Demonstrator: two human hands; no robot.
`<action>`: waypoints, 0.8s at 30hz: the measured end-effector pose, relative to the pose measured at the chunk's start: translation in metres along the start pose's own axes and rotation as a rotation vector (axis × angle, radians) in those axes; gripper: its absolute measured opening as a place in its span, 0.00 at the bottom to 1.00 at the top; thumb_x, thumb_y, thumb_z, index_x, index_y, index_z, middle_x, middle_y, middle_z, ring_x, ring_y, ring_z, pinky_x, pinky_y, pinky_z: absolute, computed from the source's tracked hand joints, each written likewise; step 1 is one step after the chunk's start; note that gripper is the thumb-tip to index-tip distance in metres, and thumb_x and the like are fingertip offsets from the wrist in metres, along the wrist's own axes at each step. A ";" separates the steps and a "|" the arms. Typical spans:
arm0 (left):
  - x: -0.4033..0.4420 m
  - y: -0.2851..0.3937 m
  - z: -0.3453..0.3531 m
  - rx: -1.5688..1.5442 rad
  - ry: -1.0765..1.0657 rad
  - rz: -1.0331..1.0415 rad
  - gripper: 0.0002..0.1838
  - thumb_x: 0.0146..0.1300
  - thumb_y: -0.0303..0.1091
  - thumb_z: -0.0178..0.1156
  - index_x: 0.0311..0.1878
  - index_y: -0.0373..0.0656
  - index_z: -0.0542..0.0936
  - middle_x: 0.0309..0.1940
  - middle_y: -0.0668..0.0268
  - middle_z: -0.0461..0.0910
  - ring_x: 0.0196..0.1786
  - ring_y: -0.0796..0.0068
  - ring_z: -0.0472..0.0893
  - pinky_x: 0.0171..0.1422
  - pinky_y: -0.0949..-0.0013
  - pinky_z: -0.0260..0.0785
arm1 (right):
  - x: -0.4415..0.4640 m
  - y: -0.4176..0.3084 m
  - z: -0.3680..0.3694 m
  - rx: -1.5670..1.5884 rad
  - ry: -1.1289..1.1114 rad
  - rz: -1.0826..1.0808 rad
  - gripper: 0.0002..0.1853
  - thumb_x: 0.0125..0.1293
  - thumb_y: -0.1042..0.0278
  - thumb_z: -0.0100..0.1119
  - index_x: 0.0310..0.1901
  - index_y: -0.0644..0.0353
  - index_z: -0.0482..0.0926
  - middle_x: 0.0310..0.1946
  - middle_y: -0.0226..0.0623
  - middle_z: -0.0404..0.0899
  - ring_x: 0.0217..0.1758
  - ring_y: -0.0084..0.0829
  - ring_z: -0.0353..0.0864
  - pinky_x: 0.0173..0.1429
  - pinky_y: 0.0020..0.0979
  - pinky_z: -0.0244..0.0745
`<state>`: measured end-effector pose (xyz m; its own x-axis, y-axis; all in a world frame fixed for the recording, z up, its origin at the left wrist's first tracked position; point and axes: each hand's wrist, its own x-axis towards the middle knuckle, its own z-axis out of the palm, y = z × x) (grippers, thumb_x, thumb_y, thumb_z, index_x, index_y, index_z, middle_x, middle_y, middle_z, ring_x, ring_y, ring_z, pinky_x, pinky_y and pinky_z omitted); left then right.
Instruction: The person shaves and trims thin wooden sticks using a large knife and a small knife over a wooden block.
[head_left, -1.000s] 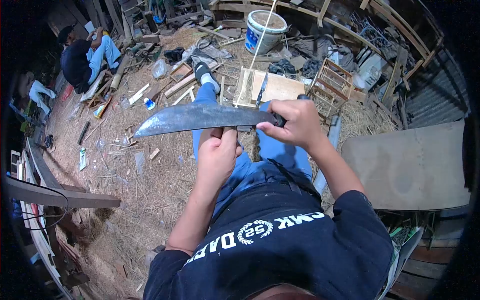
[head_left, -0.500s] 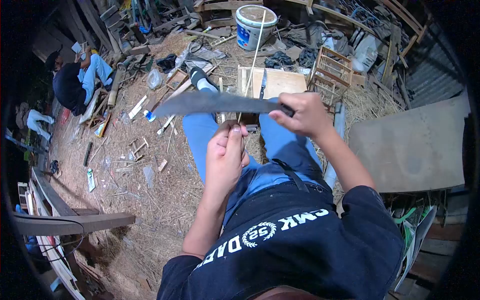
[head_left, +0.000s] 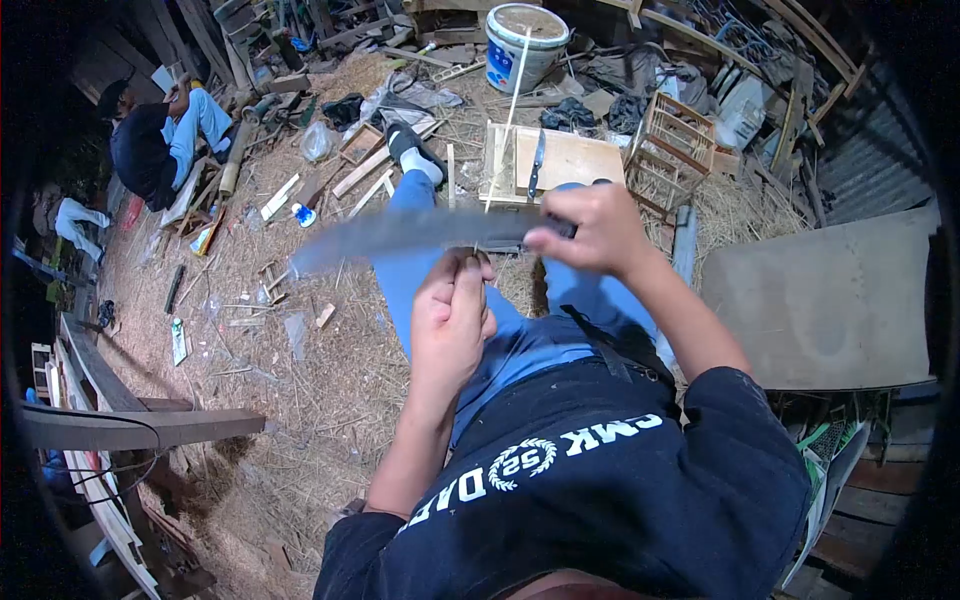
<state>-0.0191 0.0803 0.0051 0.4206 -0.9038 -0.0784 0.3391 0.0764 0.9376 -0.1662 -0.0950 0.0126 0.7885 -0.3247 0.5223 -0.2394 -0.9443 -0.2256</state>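
On the ground [head_left: 300,390], a wide spread of straw and shavings around the wearer's legs. Large flat panel [head_left: 820,300]: to the right, beyond the right arm. Seated person [head_left: 145,150]: upper left, dark top and pale blue trousers, well apart from the work. Timber beam [head_left: 150,428]: juts in from the left edge. White-and-blue bucket [head_left: 525,58]: upright, top centre. Slatted wooden rack [head_left: 680,140]: below and right of the bucket, just beside a pale board [head_left: 580,160].

Machete [head_left: 390,238]: between the thighs and the board, roughly level across the view, tip to the left. Right hand [head_left: 592,228]: clenched round the machete's dark handle. Left hand [head_left: 450,320]: closed, fingers curled, below the blade, gripping the near end of a thin pale strip [head_left: 512,100]. The strip runs up past the blade, its far end in front of the bucket. Blade is motion-blurred; contact with the strip cannot be confirmed.

Small knife [head_left: 537,165]: on the board, point away from the wearer. Blue-and-white bottle [head_left: 303,214]: on the ground, left of the legs.
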 end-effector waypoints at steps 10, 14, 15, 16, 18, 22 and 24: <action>-0.004 0.005 -0.006 0.054 -0.029 0.019 0.12 0.81 0.37 0.47 0.41 0.41 0.73 0.16 0.80 0.57 0.17 0.90 0.54 0.21 0.78 0.49 | -0.001 0.015 0.008 0.031 0.080 0.126 0.32 0.63 0.31 0.61 0.20 0.57 0.77 0.15 0.44 0.75 0.20 0.48 0.79 0.25 0.44 0.70; -0.002 -0.002 -0.002 0.116 0.005 0.050 0.12 0.81 0.37 0.47 0.41 0.41 0.73 0.16 0.80 0.58 0.16 0.90 0.55 0.21 0.78 0.49 | -0.007 0.008 0.016 0.069 0.031 0.086 0.31 0.63 0.31 0.60 0.22 0.55 0.78 0.15 0.43 0.76 0.20 0.47 0.79 0.25 0.43 0.70; -0.005 -0.001 0.006 0.145 0.096 0.039 0.13 0.81 0.37 0.47 0.41 0.41 0.73 0.16 0.80 0.58 0.16 0.90 0.55 0.21 0.78 0.49 | -0.007 -0.004 0.010 0.101 -0.056 0.017 0.31 0.63 0.30 0.60 0.22 0.55 0.79 0.16 0.42 0.77 0.20 0.46 0.79 0.26 0.42 0.70; -0.007 -0.001 0.003 0.151 0.096 0.033 0.13 0.81 0.37 0.47 0.41 0.41 0.73 0.16 0.80 0.58 0.16 0.90 0.55 0.21 0.78 0.49 | -0.008 -0.003 0.011 0.107 -0.054 0.022 0.31 0.63 0.30 0.60 0.22 0.55 0.79 0.16 0.42 0.77 0.20 0.46 0.79 0.26 0.42 0.70; -0.010 0.002 -0.008 0.118 -0.006 0.047 0.13 0.81 0.38 0.47 0.41 0.41 0.73 0.16 0.81 0.57 0.16 0.90 0.54 0.21 0.78 0.49 | -0.008 0.009 0.008 0.067 -0.025 0.041 0.26 0.64 0.37 0.62 0.27 0.56 0.80 0.19 0.43 0.75 0.24 0.48 0.80 0.29 0.43 0.72; -0.008 -0.006 -0.032 0.043 -0.035 -0.035 0.13 0.82 0.39 0.47 0.41 0.43 0.74 0.16 0.81 0.55 0.16 0.90 0.52 0.20 0.78 0.47 | -0.008 0.060 0.012 0.030 0.055 0.530 0.25 0.66 0.42 0.61 0.29 0.60 0.82 0.18 0.45 0.75 0.22 0.46 0.78 0.29 0.41 0.71; -0.003 -0.012 -0.033 0.061 -0.020 -0.033 0.13 0.82 0.39 0.47 0.41 0.43 0.74 0.16 0.81 0.55 0.16 0.90 0.52 0.20 0.78 0.47 | -0.012 0.058 0.012 0.037 0.045 0.541 0.29 0.66 0.34 0.58 0.32 0.57 0.87 0.21 0.47 0.80 0.28 0.49 0.84 0.33 0.43 0.76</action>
<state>0.0036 0.0956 -0.0167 0.3931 -0.9137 -0.1034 0.3001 0.0212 0.9537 -0.1823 -0.1448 -0.0167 0.5326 -0.7669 0.3581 -0.5839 -0.6392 -0.5005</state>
